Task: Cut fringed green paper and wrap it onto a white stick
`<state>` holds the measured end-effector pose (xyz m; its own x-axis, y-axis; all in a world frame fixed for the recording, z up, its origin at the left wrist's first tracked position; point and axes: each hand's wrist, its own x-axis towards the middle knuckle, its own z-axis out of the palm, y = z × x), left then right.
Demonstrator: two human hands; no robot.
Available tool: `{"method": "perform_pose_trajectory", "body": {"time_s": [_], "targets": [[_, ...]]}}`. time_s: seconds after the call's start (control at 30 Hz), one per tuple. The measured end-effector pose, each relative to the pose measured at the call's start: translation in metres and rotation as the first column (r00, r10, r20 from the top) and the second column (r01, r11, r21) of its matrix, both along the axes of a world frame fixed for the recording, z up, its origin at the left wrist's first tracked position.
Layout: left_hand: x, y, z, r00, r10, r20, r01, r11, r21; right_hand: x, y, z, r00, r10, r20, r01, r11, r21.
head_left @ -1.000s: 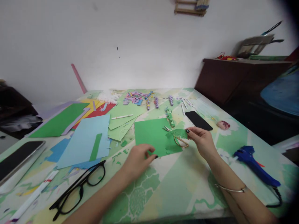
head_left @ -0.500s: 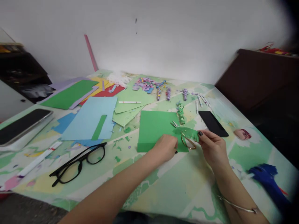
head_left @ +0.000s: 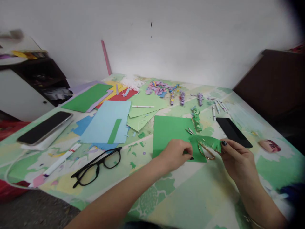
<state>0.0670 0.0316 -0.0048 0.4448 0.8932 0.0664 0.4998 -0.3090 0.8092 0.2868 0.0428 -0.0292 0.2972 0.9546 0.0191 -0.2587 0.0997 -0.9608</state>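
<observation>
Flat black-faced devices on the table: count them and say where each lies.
2. One lies on a white object at the table's left side; the other lies just beyond the right hand. Any under the papers would be hidden.

My left hand moved right along the green sheet's near edge, closer to the scissors. My view swung left, showing more shelf and pushing the glue gun to the edge.
</observation>
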Motion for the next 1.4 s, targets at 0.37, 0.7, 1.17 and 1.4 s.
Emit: {"method": "perform_pose_trajectory", "body": {"time_s": [0.37,0.7,1.17,1.4], "targets": [[-0.083,0.050,-0.006,0.943,0.332,0.011,-0.330,0.941,-0.079,-0.008,-0.006,0.004,0.989,0.146,-0.013,-0.147,0.988,-0.047],[-0.112,0.075,-0.006,0.885,0.438,-0.158,-0.448,0.893,-0.035,-0.025,-0.025,0.023,0.732,0.668,0.133,-0.680,0.702,0.213],[-0.077,0.022,0.022,0.984,0.007,0.176,0.013,0.993,-0.114,-0.033,-0.026,0.018,0.584,0.811,0.042,-0.805,0.571,0.158],[-0.014,-0.019,0.007,0.740,-0.083,0.668,0.515,0.709,-0.482,-0.021,-0.027,0.023,0.824,0.560,-0.087,-0.538,0.822,0.186]]}}
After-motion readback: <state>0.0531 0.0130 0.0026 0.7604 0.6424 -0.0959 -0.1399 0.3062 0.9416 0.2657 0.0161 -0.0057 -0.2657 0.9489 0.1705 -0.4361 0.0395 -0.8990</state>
